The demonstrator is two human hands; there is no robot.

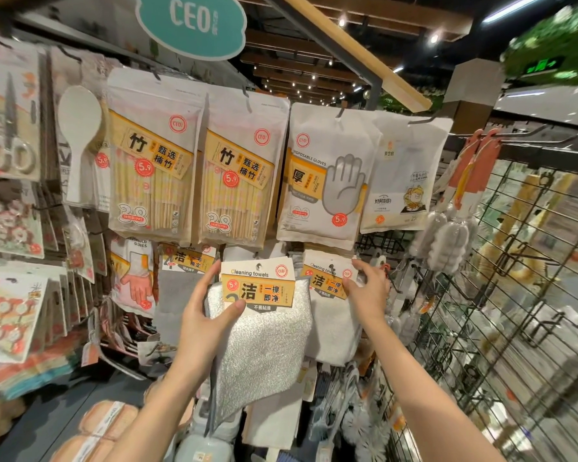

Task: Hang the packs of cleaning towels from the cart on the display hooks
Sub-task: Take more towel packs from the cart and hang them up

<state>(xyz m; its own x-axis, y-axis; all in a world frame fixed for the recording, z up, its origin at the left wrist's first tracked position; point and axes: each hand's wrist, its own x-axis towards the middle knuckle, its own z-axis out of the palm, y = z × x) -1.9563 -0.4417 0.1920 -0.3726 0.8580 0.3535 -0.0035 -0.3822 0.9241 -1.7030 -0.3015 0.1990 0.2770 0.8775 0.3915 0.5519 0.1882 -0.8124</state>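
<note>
Your left hand (207, 315) grips a pack of cleaning towels (261, 325), thumb across the front of its yellow label and fingers behind its left edge, holding it up in front of the display rack (528, 295). The silver cloth hangs down from the card. Your right hand (367, 285) pinches the right edge of a second towel pack (327, 295) already hanging just beside the first, to its right. Above both hang two packs of bamboo chopsticks (194, 171) and a pack of disposable gloves (324, 181).
</note>
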